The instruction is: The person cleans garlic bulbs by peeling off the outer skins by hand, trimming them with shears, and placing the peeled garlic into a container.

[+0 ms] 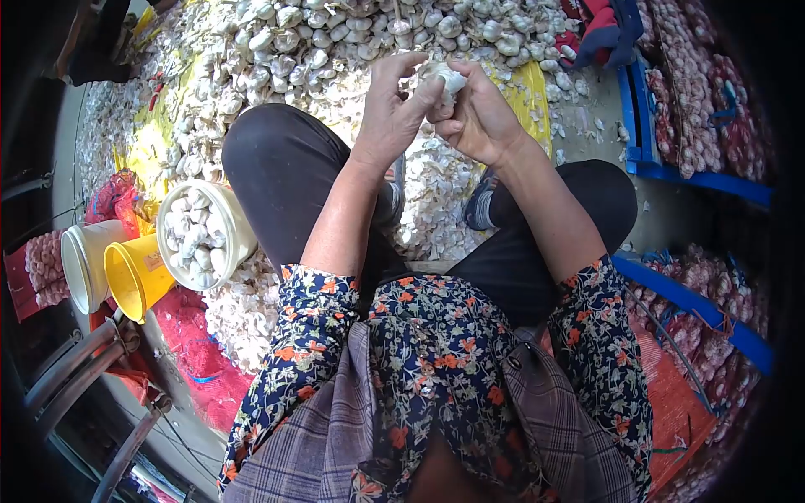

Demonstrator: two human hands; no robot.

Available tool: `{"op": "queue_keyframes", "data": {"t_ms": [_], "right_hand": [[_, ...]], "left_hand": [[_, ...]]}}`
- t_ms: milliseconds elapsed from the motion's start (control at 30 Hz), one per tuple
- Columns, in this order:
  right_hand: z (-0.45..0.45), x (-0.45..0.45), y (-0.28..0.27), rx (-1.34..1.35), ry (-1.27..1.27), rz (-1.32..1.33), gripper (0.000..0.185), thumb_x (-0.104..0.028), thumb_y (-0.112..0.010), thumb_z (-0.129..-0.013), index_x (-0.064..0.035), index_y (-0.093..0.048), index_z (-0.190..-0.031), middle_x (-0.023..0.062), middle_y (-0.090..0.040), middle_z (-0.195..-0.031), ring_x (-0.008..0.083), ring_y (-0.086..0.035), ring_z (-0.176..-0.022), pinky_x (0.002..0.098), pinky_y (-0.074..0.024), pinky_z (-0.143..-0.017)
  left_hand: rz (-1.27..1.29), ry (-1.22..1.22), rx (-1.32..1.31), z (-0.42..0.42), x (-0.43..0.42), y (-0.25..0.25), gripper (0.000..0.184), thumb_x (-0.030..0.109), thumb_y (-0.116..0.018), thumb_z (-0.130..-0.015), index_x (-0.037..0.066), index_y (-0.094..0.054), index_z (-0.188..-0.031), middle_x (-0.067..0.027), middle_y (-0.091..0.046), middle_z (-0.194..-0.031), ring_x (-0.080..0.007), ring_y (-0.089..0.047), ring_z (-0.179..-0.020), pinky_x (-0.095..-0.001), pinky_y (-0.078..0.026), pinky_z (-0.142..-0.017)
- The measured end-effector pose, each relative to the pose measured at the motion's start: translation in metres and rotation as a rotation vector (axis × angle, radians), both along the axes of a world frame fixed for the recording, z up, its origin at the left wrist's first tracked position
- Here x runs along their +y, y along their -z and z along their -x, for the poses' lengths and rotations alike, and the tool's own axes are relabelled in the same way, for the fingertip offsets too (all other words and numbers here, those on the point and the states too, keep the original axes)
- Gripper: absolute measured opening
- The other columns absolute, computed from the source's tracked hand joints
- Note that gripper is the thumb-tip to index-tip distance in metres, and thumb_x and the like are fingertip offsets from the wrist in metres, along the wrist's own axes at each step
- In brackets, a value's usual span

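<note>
Both my hands meet at the top centre of the head view, around one garlic bulb (451,81). My left hand (394,109) holds it from the left, with the thumb pressed against its papery skin. From the right, my right hand (482,113) has its fingers and thumb closed on the same bulb. Part of the bulb is hidden behind the fingers. Beyond the hands lies a large heap of garlic bulbs (293,38). Loose peeled skins (436,201) cover the floor between my legs.
A white bucket (243,235) of garlic stands left of my knee, beside an empty yellow bucket (138,272) and another white bucket (74,260). Blue frames (696,298) and net sacks of garlic (696,101) are at right. Metal bars (75,360) stand lower left.
</note>
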State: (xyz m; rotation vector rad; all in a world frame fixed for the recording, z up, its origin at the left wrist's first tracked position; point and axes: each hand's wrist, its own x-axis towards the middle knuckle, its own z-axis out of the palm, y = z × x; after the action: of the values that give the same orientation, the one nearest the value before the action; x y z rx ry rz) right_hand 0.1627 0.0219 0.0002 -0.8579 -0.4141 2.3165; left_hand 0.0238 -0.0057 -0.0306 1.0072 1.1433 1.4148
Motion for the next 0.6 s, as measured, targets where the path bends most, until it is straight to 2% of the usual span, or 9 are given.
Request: {"op": "queue_keyframes", "data": {"t_ms": [67, 133, 200, 267, 333, 400, 467, 533, 600], "right_hand": [[-0.005, 0.0, 0.002, -0.02, -0.031, -0.104, 0.033, -0.04, -0.038, -0.095, -0.0111, -0.054, -0.095, 0.0019, -0.056, -0.08, 0.0085, -0.05, -0.058, 0.0181, -0.0388, -0.043], [-0.004, -0.004, 0.004, 0.046, -0.119, -0.213, 0.038, -0.042, -0.035, -0.096, -0.0099, -0.053, -0.101, 0.0028, -0.058, -0.086, 0.0097, -0.055, -0.067, 0.0229, -0.0444, -0.05], [0.007, -0.014, 0.004, -0.367, 0.029, -0.262, 0.042, -0.045, -0.033, -0.096, -0.0089, -0.052, -0.107, 0.0039, -0.058, -0.091, 0.0108, -0.056, -0.074, 0.0289, -0.0473, -0.057], [0.009, -0.017, 0.011, -0.367, 0.009, -0.289, 0.042, -0.043, -0.035, -0.096, -0.0088, -0.049, -0.115, 0.0031, -0.055, -0.091, 0.0117, -0.054, -0.074, 0.032, -0.0472, -0.061], [0.014, -0.02, 0.016, -0.51, 0.011, -0.419, 0.04, -0.04, -0.039, -0.094, -0.009, -0.05, -0.116, 0.002, -0.052, -0.085, 0.0111, -0.051, -0.07, 0.0284, -0.0448, -0.058], [0.017, -0.022, 0.018, -0.476, 0.118, -0.396, 0.038, -0.036, -0.043, -0.091, -0.0083, -0.051, -0.114, 0.0016, -0.051, -0.083, 0.0096, -0.049, -0.067, 0.0247, -0.0412, -0.054], [0.011, -0.022, 0.012, -0.481, 0.057, -0.442, 0.034, -0.034, -0.044, -0.09, -0.008, -0.053, -0.11, 0.0019, -0.051, -0.084, 0.0087, -0.046, -0.066, 0.0217, -0.038, -0.051], [0.008, -0.021, 0.013, -0.451, 0.04, -0.406, 0.034, -0.033, -0.043, -0.09, -0.0081, -0.052, -0.112, 0.0021, -0.051, -0.087, 0.009, -0.046, -0.065, 0.0204, -0.0371, -0.052], [0.003, -0.021, 0.012, -0.308, 0.083, -0.363, 0.038, -0.034, -0.044, -0.091, -0.0072, -0.051, -0.116, 0.0023, -0.052, -0.088, 0.0093, -0.046, -0.068, 0.0209, -0.0372, -0.053]], "left_hand": [[-0.311, 0.057, 0.436, -0.008, -0.003, -0.002, 0.045, 0.034, -0.068, -0.084, -0.001, -0.055, -0.109, -0.0104, -0.052, -0.104, -0.017, -0.049, -0.099, -0.0286, -0.041, -0.087], [-0.259, 0.097, 0.392, -0.01, -0.006, -0.004, 0.048, 0.037, -0.064, -0.085, -0.001, -0.052, -0.112, -0.0129, -0.047, -0.108, -0.0208, -0.047, -0.102, -0.0314, -0.041, -0.087], [-0.258, -0.067, 0.454, -0.019, -0.009, 0.002, 0.044, 0.034, -0.061, -0.084, -0.003, -0.052, -0.106, -0.0171, -0.045, -0.111, -0.0258, -0.047, -0.102, -0.0347, -0.043, -0.082], [-0.35, -0.209, 0.515, -0.029, -0.008, 0.014, 0.033, 0.029, -0.052, -0.088, -0.002, -0.053, -0.099, -0.0162, -0.052, -0.101, -0.024, -0.052, -0.093, -0.0341, -0.044, -0.076], [-0.019, -0.247, -0.109, -0.035, -0.005, 0.022, 0.03, 0.028, -0.046, -0.09, -0.001, -0.055, -0.092, -0.0134, -0.057, -0.085, -0.0224, -0.055, -0.077, -0.0344, -0.045, -0.072], [-0.056, -0.302, -0.028, -0.037, -0.002, 0.021, 0.031, 0.027, -0.04, -0.094, 0.001, -0.056, -0.088, -0.0101, -0.06, -0.075, -0.0193, -0.056, -0.067, -0.0319, -0.047, -0.063], [0.224, 0.039, -0.574, -0.027, 0.001, 0.012, 0.032, 0.028, -0.038, -0.097, 0.002, -0.056, -0.093, -0.0048, -0.057, -0.07, -0.0159, -0.053, -0.054, -0.0276, -0.044, -0.047], [0.215, 0.086, -0.652, -0.021, 0.002, 0.007, 0.026, 0.023, -0.038, -0.098, 0.002, -0.054, -0.095, -0.0069, -0.058, -0.077, -0.0141, -0.056, -0.059, -0.0261, -0.045, -0.049], [0.221, -0.065, -0.467, -0.023, 0.005, -0.001, 0.019, 0.018, -0.043, -0.096, 0.001, -0.05, -0.102, -0.0082, -0.057, -0.086, -0.0146, -0.056, -0.067, -0.0263, -0.046, -0.055]]}}
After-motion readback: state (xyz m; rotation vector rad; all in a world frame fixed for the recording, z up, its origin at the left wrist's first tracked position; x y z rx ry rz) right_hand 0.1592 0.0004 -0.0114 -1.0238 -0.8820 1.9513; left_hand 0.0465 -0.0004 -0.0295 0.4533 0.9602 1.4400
